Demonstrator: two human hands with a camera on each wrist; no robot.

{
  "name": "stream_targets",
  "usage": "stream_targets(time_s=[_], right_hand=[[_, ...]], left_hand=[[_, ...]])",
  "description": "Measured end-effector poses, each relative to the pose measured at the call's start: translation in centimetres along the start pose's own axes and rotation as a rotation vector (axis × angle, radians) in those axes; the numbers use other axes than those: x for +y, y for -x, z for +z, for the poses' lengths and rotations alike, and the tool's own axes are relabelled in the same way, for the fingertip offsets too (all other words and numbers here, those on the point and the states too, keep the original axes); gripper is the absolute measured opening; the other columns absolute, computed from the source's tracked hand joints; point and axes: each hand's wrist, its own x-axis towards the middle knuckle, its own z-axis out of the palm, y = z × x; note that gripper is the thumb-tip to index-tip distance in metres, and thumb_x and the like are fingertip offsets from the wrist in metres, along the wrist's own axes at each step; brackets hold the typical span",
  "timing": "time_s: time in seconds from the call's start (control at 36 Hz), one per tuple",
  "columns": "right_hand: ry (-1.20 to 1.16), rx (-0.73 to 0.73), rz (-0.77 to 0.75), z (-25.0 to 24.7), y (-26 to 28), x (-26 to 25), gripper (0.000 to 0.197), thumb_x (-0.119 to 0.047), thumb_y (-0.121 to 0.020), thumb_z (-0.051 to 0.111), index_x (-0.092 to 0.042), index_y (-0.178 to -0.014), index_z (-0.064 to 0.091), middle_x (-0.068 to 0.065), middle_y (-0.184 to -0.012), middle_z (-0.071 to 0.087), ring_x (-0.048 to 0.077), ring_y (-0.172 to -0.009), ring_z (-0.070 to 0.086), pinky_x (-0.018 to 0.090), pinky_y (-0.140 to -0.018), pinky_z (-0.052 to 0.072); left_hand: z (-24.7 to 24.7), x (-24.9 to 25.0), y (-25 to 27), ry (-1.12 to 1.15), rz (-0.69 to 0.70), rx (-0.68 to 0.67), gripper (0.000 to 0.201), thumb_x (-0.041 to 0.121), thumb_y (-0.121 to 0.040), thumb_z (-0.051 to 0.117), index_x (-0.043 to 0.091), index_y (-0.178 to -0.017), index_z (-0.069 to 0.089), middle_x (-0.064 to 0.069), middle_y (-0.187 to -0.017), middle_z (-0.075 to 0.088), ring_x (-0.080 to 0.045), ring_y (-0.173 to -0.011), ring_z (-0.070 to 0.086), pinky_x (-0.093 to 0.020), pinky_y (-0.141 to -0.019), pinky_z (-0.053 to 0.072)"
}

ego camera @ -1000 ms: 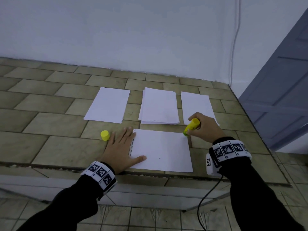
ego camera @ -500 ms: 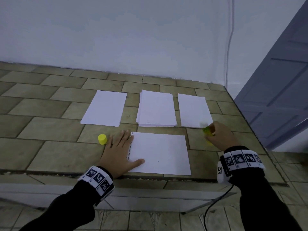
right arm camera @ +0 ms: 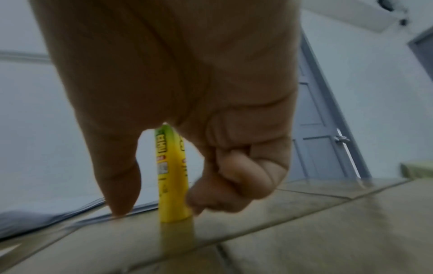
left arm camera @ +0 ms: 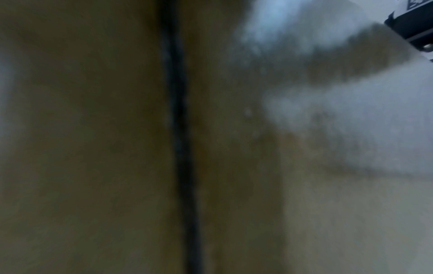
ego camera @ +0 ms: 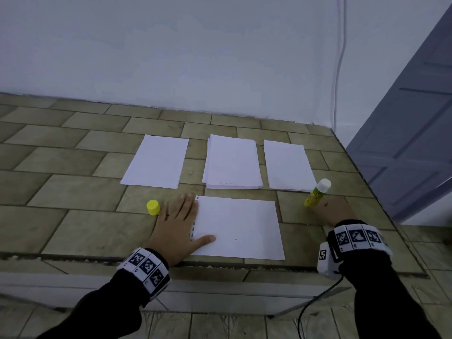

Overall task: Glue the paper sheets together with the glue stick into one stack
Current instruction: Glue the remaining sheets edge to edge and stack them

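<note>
A white sheet (ego camera: 239, 228) lies near the front edge of the tiled counter. My left hand (ego camera: 176, 223) presses flat on its left edge, thumb on the paper. Behind it lie a single sheet (ego camera: 156, 162), a thicker stack (ego camera: 232, 162) and another sheet (ego camera: 288, 165). The yellow glue stick (ego camera: 316, 193) stands base down on the tile right of the near sheet, white tip up. My right hand (ego camera: 325, 209) holds its lower part with curled fingers (right arm camera: 211, 200); the thumb (right arm camera: 117, 185) sits slightly off it. The yellow cap (ego camera: 152, 207) stands left of my left hand.
The counter's front edge (ego camera: 220, 265) runs just below the near sheet, and its right edge passes close to my right hand. A white wall (ego camera: 195, 57) rises behind the papers. A grey door (ego camera: 403, 143) stands at the right. The left wrist view is a blur of tile.
My right hand carried the glue stick from the near sheet's far right corner out to the right and stood it upright on the tile. The left hand stayed on the sheet.
</note>
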Motion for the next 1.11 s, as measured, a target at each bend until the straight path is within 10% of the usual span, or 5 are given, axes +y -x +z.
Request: stream_targets(time_s=[0.17,0.33,0.61,0.92,1.11], right_hand=[[0.076,-0.195,-0.135,1.5,2.2,-2.9,0.027,-0.024,-0.090,0.059,-0.008,-0.071,0.049,0.007,-0.071,0.055,0.016,-0.063,0.051,0.026,-0.057,0.039],[-0.053,0.080,-0.365,2.1,0.4,-7.9,0.002,-0.013,-0.089,0.058,-0.012,-0.088,0.060,0.008,-0.097,0.064,0.021,-0.089,0.058,0.031,-0.080,0.048],[0.217,0.024,0.005,4.3,-5.0,-10.9,0.039,-0.019,-0.094,0.049,-0.005,-0.129,0.040,0.021,-0.140,0.041,0.038,-0.133,0.035,0.053,-0.111,0.028],[0.324,0.117,-0.059,4.7,-6.2,-9.3,0.026,-0.009,-0.094,0.048,-0.001,-0.118,0.049,0.019,-0.128,0.044,0.035,-0.121,0.043,0.049,-0.099,0.040],[0.286,0.035,-0.036,4.3,-6.4,-9.4,0.063,-0.055,-0.084,0.064,-0.003,-0.116,0.052,0.016,-0.125,0.043,0.033,-0.120,0.042,0.042,-0.096,0.040]], left_hand=[[0.1,0.0,0.0,0.039,0.004,0.031,0.117,0.087,-0.064,-0.027,0.017,-0.155,-0.008,0.004,-0.156,-0.025,-0.013,-0.145,-0.022,-0.047,-0.120,-0.011],[0.0,0.1,0.2,0.068,0.001,0.032,0.115,0.081,-0.065,-0.033,0.016,-0.155,-0.006,0.002,-0.158,-0.022,-0.014,-0.147,-0.019,-0.047,-0.121,-0.008],[0.1,0.0,0.2,0.106,0.009,0.065,0.103,0.077,-0.069,-0.033,0.023,-0.154,-0.011,0.005,-0.161,-0.017,-0.014,-0.149,-0.015,-0.041,-0.118,-0.013],[0.6,-0.2,0.1,0.111,0.010,0.080,0.089,0.073,-0.071,-0.033,0.027,-0.147,-0.022,0.006,-0.161,-0.019,-0.012,-0.148,-0.018,-0.042,-0.120,-0.012],[0.7,-0.4,0.1,0.117,0.019,0.086,0.092,0.074,-0.074,-0.030,0.025,-0.151,-0.017,0.007,-0.161,-0.018,-0.013,-0.149,-0.017,-0.043,-0.120,-0.011]])
